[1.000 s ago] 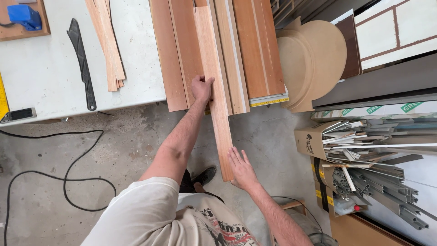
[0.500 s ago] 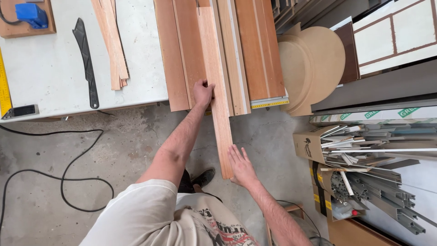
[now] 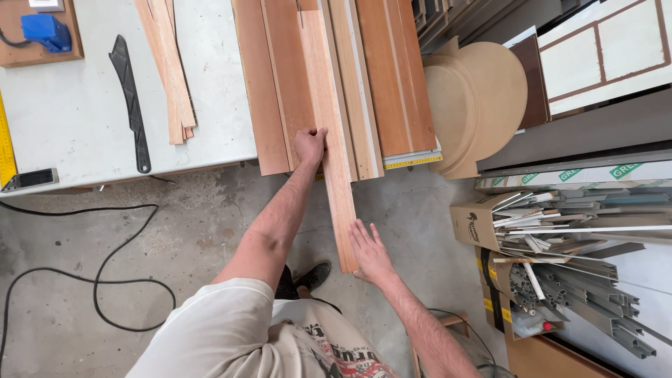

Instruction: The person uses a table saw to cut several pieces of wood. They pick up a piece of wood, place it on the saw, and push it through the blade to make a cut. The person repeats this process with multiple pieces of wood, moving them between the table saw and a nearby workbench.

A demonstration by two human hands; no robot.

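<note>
Left hand (image 3: 310,145) is planted flat on top of a long narrow plank of light reddish wood (image 3: 329,126), fingers spread a bit and pressing down right where the plank crosses the edge of the white workbench (image 3: 84,119). Not wrapped around it, just resting on the face. Right hand (image 3: 369,250) is open too, palm and fingers laid against the right side of the plank's near end, which sticks out well past the bench over the grey concrete floor (image 3: 175,231).

That plank sits on a stack of wider reddish-brown boards (image 3: 269,84) lying side by side on the bench, with a paler board with a yellow tape strip at its end (image 3: 413,159) just to the right. Further left on the bench there's a bundle of thin pale wood strips (image 3: 171,70) and a black flat hand tool (image 3: 131,98). Round tan wooden discs (image 3: 483,98) lean up beside the boards, and a cardboard box full of metal profiles (image 3: 553,231) stands off to the right.
</note>
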